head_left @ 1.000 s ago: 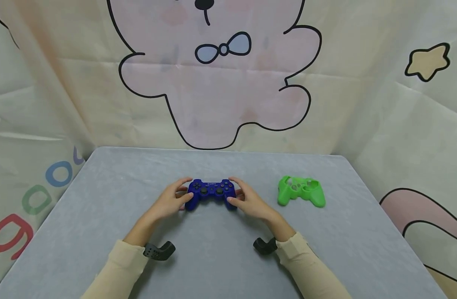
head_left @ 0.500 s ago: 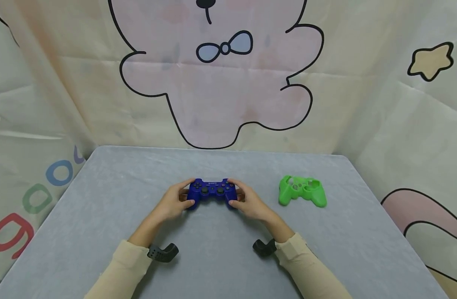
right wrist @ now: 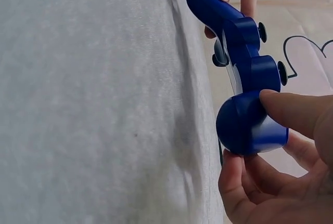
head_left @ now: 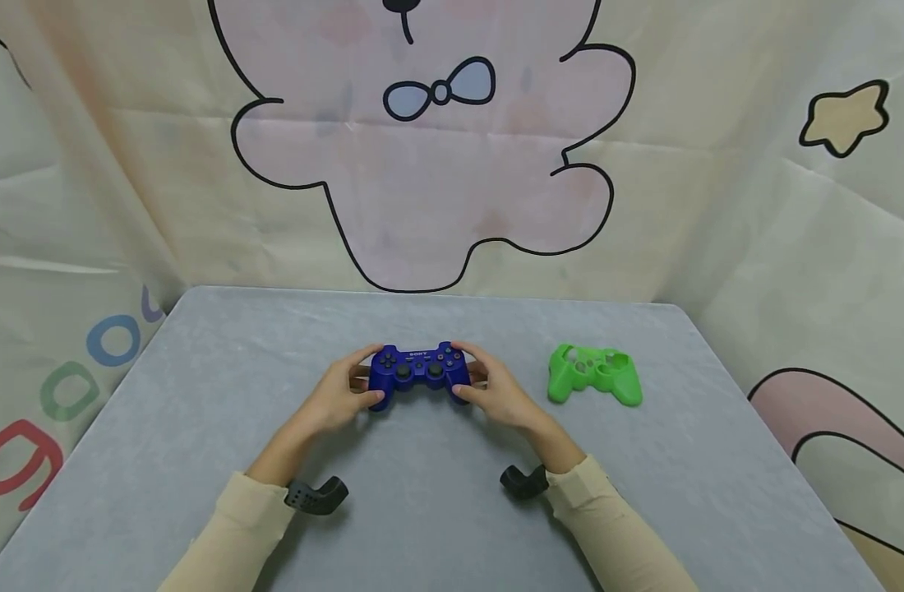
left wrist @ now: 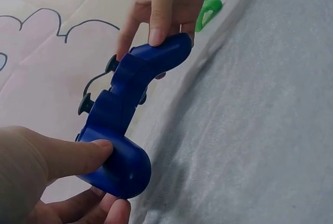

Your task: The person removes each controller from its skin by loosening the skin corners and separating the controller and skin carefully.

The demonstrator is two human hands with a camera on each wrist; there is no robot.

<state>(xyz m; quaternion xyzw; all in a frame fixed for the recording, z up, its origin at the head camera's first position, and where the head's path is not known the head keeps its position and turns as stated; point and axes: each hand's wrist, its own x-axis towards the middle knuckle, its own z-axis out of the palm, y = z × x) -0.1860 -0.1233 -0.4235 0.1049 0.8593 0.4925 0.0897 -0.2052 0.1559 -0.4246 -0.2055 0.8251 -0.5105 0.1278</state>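
Observation:
A blue game controller [head_left: 418, 367] with two dark thumbsticks is held between both hands, its button face toward the head camera. My left hand [head_left: 339, 393] grips its left handle, thumb on the near side and fingers behind. On the other handle, my right hand [head_left: 499, 393] holds on in the same way. Both wrist views show the controller [left wrist: 127, 78] side-on, apart from the grey cloth, with thumb and fingers pinching each handle [right wrist: 250, 122]. To the right of my right hand lies a green controller-shaped cover [head_left: 595, 374] with cut-out holes.
A grey cloth covers the table [head_left: 437, 526]. Behind it hangs a printed curtain [head_left: 452, 205] with cartoon drawings, and curtains flank both sides. A black wrist device [head_left: 317, 497] sits on the left wrist, another black wrist device [head_left: 524, 483] on the right.
Both hands have raised the blue controller slightly, and its front edge now tips up more toward the head camera. My left-hand fingers have closed in under its handle. The green cover stays put.

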